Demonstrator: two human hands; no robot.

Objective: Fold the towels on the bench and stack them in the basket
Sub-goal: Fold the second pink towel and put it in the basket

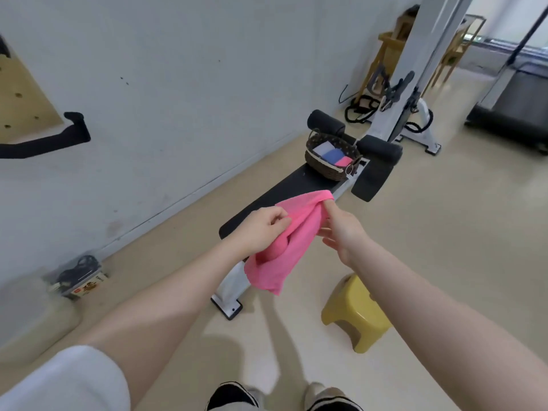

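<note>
Pink towel (284, 247) held in the air over the bench (284, 185)

Your left hand (261, 229) grips it bunched; your right hand (341, 229) pinches the top edge, other fingers loose. It could slip floorward before reaching the basket (326, 170).

Four towels — one pink towel (284, 244) held, three in one basket (329, 170) — one bench (284, 188), one yellow stool (355, 312)

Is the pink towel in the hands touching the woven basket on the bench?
Apart. The head view shows bare black bench between the pink towel and the basket.
</note>
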